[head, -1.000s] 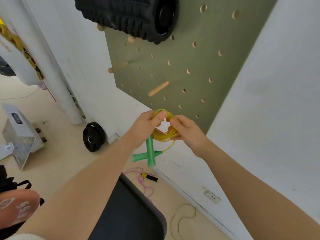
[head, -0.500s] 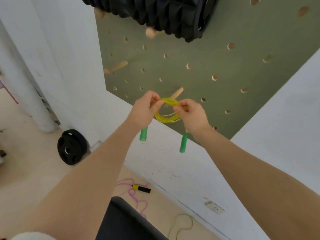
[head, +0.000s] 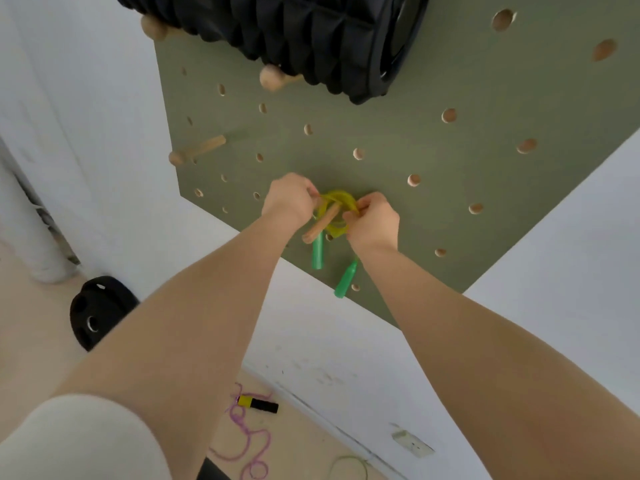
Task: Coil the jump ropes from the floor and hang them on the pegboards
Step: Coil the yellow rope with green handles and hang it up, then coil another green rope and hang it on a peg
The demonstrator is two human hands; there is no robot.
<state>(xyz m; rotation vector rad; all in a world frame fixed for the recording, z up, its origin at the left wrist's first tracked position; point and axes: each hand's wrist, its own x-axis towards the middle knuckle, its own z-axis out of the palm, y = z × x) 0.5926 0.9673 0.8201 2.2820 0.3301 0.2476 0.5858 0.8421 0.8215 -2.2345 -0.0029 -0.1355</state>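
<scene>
A coiled yellow jump rope (head: 337, 199) with two green handles (head: 317, 252) is looped over a wooden peg (head: 321, 224) on the green pegboard (head: 450, 188). My left hand (head: 289, 199) pinches the coil's left side and my right hand (head: 374, 220) pinches its right side. The peg pokes out through the coil between both hands, and the handles dangle below. A pink jump rope (head: 251, 441) with a yellow and black handle (head: 258, 404) lies uncoiled on the floor by the wall.
A black foam roller (head: 311, 36) rests on pegs at the top of the board. Another wooden peg (head: 197, 153) sticks out at left. A black weight plate (head: 95, 315) leans on the wall. A thin green cord (head: 348, 465) and a wall socket (head: 412, 443) sit low.
Both hands carried the yellow coil up to the pegboard and slid it over the wooden peg; the handles now hang below it. My view moved closer to the board.
</scene>
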